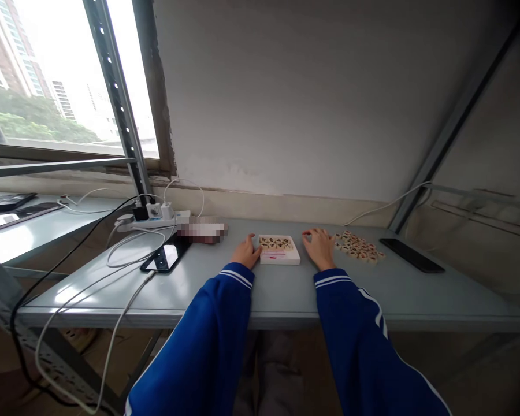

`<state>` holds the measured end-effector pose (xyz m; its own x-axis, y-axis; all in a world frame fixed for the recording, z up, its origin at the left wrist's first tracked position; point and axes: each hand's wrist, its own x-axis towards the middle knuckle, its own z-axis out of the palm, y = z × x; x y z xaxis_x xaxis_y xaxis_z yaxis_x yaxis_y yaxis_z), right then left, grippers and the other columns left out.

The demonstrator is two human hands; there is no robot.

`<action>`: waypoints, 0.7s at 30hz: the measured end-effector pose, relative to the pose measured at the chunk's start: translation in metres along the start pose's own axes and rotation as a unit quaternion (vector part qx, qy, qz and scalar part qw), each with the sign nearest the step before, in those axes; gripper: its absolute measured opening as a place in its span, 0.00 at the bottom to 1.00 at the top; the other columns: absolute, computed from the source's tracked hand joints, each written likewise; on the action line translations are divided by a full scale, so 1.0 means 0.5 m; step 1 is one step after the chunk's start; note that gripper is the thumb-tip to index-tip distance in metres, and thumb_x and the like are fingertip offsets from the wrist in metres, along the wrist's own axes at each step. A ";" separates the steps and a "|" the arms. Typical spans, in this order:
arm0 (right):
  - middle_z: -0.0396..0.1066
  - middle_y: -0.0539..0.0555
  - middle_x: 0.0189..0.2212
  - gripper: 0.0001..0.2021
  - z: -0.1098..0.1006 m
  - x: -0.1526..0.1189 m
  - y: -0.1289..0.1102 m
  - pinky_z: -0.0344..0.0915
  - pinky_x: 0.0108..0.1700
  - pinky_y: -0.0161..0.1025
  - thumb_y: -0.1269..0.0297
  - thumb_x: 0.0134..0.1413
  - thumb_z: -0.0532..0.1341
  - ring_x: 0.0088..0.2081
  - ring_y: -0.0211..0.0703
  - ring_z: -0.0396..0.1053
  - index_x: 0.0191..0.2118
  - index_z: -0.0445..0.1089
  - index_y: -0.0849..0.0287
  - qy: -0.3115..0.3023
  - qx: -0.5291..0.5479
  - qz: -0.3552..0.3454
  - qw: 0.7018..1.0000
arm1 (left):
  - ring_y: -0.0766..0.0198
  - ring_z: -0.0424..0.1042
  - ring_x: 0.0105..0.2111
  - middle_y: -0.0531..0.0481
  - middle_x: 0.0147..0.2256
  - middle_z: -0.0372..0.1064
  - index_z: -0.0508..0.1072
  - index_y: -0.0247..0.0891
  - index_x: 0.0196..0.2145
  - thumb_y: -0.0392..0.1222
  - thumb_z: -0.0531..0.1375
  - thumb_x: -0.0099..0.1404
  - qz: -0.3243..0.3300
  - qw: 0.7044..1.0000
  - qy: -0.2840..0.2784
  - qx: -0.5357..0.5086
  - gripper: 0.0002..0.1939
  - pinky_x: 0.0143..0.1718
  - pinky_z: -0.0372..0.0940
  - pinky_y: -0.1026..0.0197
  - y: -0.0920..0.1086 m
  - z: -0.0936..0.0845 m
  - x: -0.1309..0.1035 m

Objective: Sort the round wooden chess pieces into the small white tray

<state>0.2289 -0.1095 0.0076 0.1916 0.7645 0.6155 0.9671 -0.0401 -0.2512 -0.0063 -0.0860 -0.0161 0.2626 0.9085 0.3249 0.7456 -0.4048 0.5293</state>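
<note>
A shallow white box point(279, 260) lies on the grey table in front of me. Two rows of round Chinese chess pieces point(275, 242) fill its far part, and pinkish-red marks show on the bare floor nearer me. Along the box's left side is my left hand point(245, 252), fingers apart, its thumb against the edge. My right hand point(320, 247) is over the table just right of the box, thumb and fingertips curled together; whether a piece is between them is hidden. Close beyond it lies a loose spread of Chinese chess pieces point(359, 247), with red and dark characters.
A black phone point(167, 255) with a white cable lies left, beside a blurred item point(203, 230). Behind it stands a power strip point(156, 220) with plugs; cables hang over the front edge. A dark flat object point(411, 255) lies right. Metal posts and a wall bound the table.
</note>
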 end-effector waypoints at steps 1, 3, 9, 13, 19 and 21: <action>0.66 0.60 0.40 0.13 0.002 0.000 0.016 0.47 0.45 0.50 0.64 0.50 0.50 0.45 0.51 0.57 0.36 0.70 0.58 0.031 -0.028 0.036 0.998 | 0.58 0.66 0.36 0.45 0.31 0.66 0.52 0.29 0.53 0.44 0.48 0.62 -0.001 1.000 -0.001 0.001 0.24 0.41 0.60 0.57 0.002 -0.001 -0.001; 0.64 0.64 0.45 0.14 0.006 -0.003 0.050 0.45 0.46 0.54 0.67 0.47 0.51 0.49 0.56 0.54 0.39 0.69 0.61 0.061 -0.082 0.099 0.990 | 0.58 0.66 0.37 0.45 0.32 0.67 0.53 0.29 0.53 0.44 0.48 0.62 -0.003 1.000 -0.006 0.004 0.24 0.42 0.60 0.57 0.004 -0.003 -0.002; 0.68 0.69 0.36 0.14 0.012 -0.022 0.100 0.37 0.49 0.62 0.70 0.47 0.50 0.48 0.60 0.58 0.36 0.71 0.66 -0.043 -0.149 0.129 0.979 | 0.56 0.63 0.44 0.40 0.41 0.65 0.61 0.30 0.51 0.44 0.47 0.63 0.000 0.999 -0.026 0.048 0.21 0.47 0.57 0.57 0.009 -0.005 0.000; 0.70 0.66 0.30 0.13 0.001 -0.023 0.082 0.45 0.45 0.59 0.71 0.49 0.50 0.40 0.58 0.63 0.33 0.72 0.63 -0.018 -0.108 0.073 0.991 | 0.55 0.63 0.43 0.41 0.40 0.65 0.66 0.33 0.47 0.47 0.44 0.64 0.020 0.995 -0.042 0.087 0.21 0.46 0.57 0.56 0.010 -0.006 0.000; 0.71 0.56 0.37 0.16 -0.006 0.002 -0.012 0.57 0.44 0.48 0.61 0.47 0.57 0.37 0.46 0.66 0.44 0.66 0.57 -0.016 0.197 0.018 0.980 | 0.56 0.64 0.42 0.44 0.37 0.65 0.67 0.37 0.47 0.51 0.43 0.64 0.029 0.994 -0.043 0.096 0.22 0.43 0.58 0.58 0.010 -0.008 -0.005; 0.72 0.55 0.37 0.17 0.001 0.005 -0.061 0.62 0.40 0.41 0.60 0.44 0.59 0.34 0.41 0.67 0.43 0.66 0.58 -0.115 0.337 -0.038 0.934 | 0.56 0.64 0.41 0.44 0.37 0.65 0.67 0.38 0.47 0.51 0.43 0.64 0.033 0.994 -0.043 0.100 0.22 0.43 0.58 0.57 0.009 -0.007 -0.006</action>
<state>0.1997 -0.1060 0.0162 0.0107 0.8696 0.4937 0.6368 0.3747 -0.6739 -0.0059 -0.0908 -0.0120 0.3596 0.8900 0.2804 0.8297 -0.4424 0.3403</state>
